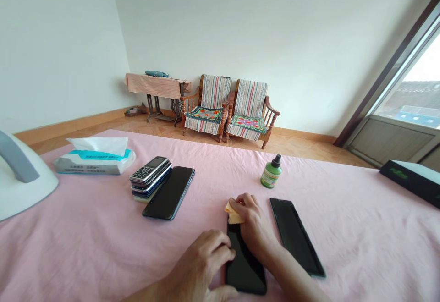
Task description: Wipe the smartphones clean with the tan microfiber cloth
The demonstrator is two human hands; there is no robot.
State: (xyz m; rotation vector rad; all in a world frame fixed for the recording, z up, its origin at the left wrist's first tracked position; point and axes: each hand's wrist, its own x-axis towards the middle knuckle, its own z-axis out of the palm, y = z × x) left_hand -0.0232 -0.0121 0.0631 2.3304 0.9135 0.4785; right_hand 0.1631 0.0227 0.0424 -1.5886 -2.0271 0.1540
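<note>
A black smartphone lies screen up on the pink cloth in front of me. My left hand grips its left edge, with the fingers at the side and the thumb near the bottom corner. In my right hand a small yellow cloth is pinched and pressed on the phone's upper end. Just right of that hand lies another dark phone, tilted on the table. A green spray bottle with a black cap stands upright beyond my right hand.
Left of my hands a stack of keypad phones sits beside a large black smartphone. Farther left are a tissue pack and a white rounded appliance. A black-and-white box rests at the right edge. Two wooden chairs stand by the wall.
</note>
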